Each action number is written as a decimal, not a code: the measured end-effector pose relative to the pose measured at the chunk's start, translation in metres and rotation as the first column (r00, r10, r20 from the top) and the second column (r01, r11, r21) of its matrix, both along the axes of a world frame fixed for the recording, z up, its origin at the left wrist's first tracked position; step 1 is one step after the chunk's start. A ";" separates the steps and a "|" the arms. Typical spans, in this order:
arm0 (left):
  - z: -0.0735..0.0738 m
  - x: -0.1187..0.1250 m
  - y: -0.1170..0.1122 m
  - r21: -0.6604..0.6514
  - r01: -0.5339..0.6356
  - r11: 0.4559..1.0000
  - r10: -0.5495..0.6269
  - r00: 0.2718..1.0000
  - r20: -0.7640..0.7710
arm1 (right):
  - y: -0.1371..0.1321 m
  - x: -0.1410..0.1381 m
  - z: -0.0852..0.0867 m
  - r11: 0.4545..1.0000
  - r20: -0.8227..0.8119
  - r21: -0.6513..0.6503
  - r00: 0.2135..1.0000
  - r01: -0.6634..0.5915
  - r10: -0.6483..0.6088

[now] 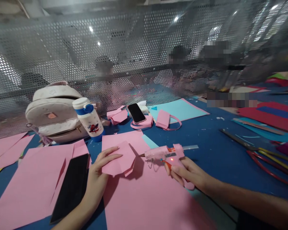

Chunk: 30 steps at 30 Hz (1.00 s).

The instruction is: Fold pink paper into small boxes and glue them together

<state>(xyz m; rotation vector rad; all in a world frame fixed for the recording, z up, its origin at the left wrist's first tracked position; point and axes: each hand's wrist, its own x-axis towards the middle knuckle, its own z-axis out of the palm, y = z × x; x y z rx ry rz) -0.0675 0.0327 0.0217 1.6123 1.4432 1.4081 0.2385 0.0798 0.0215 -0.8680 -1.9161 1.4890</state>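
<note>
My left hand (105,163) is closed on a folded piece of pink paper (122,159), its fingers lying across the top. In my right hand (186,172) is a pink hot glue gun (168,154), with my fingers wrapped round its handle near the orange trigger. A small light glows on the gun's side, and a clear glue stick (190,147) pokes out of its back. The nozzle points left, close to the folded paper's right edge; whether they touch I cannot tell. Beneath both hands lies a large pink sheet (144,198).
To the left are a black phone (70,188), more pink sheets (36,179), a white bottle (90,121) and a pale backpack (54,111). Behind lie small pink paper bags (163,119) and another phone (136,112). Scissors (240,140) rest at right. A perforated metal screen (134,54) rises behind.
</note>
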 end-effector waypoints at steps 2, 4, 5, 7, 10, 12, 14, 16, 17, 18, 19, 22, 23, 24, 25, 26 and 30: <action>-0.001 -0.001 0.000 0.009 -0.002 1.000 0.002 1.000 0.012 | 0.000 0.000 0.004 0.997 -0.019 -0.009 0.997 -0.073 0.073; -0.003 -0.002 0.000 0.020 -0.002 1.000 0.001 1.000 0.013 | 0.000 0.000 0.007 0.987 -0.042 -0.035 0.987 -0.157 0.155; -0.004 -0.002 0.000 0.026 -0.001 1.000 0.001 1.000 0.011 | 0.000 0.000 0.009 0.978 -0.055 -0.048 0.978 -0.204 0.202; -0.005 -0.003 -0.001 0.044 0.001 0.999 -0.001 1.000 0.008 | 0.000 -0.001 0.010 0.962 -0.078 -0.061 0.962 -0.267 0.262; -0.005 -0.004 -0.002 0.072 0.001 0.997 -0.001 1.000 0.003 | 0.001 -0.001 0.013 0.981 -0.106 -0.057 0.978 -0.186 0.180; -0.003 -0.004 -0.003 0.081 0.004 0.997 -0.004 1.000 -0.001 | 0.004 0.003 0.018 0.998 -0.111 -0.033 0.992 -0.058 0.054; -0.003 -0.004 -0.003 0.094 0.011 0.996 -0.011 1.000 -0.007 | 0.011 0.013 0.026 0.995 -0.113 0.036 0.990 0.090 -0.086; -0.004 -0.005 -0.003 0.117 0.015 0.993 -0.014 1.000 -0.011 | 0.021 0.028 0.035 0.969 -0.091 0.126 0.975 0.211 -0.201; -0.006 -0.005 -0.003 0.129 0.016 0.991 -0.015 1.000 -0.011 | 0.026 0.038 0.039 0.950 -0.048 0.168 0.965 0.262 -0.258; -0.007 -0.006 -0.002 0.139 0.017 0.990 -0.016 1.000 -0.008 | 0.030 0.047 0.043 0.928 0.016 0.220 0.951 0.299 -0.310; -0.009 -0.006 -0.001 0.147 0.018 0.989 -0.017 1.000 -0.004 | 0.034 0.058 0.046 0.911 0.098 0.264 0.931 0.315 -0.351; -0.013 -0.007 0.001 0.161 0.025 0.987 -0.027 1.000 0.010 | 0.037 0.085 0.047 0.868 0.263 0.325 0.846 0.375 -0.464; -0.013 -0.008 0.002 0.164 0.028 0.986 -0.031 0.999 0.015 | 0.036 0.092 0.045 0.866 0.297 0.329 0.829 0.377 -0.474; -0.013 -0.008 0.002 0.167 0.031 0.985 -0.034 0.999 0.020 | 0.033 0.098 0.043 0.870 0.331 0.331 0.818 0.366 -0.470; -0.013 -0.008 0.001 0.169 0.035 0.985 -0.039 0.999 0.024 | 0.030 0.102 0.039 0.875 0.362 0.335 0.810 0.349 -0.461; -0.013 -0.007 0.001 0.171 0.039 0.984 -0.044 0.999 0.027 | 0.027 0.105 0.036 0.879 0.391 0.343 0.801 0.330 -0.453; -0.010 -0.007 -0.002 0.182 0.054 0.982 -0.060 0.998 0.030 | 0.014 0.110 0.029 0.871 0.462 0.384 0.753 0.306 -0.469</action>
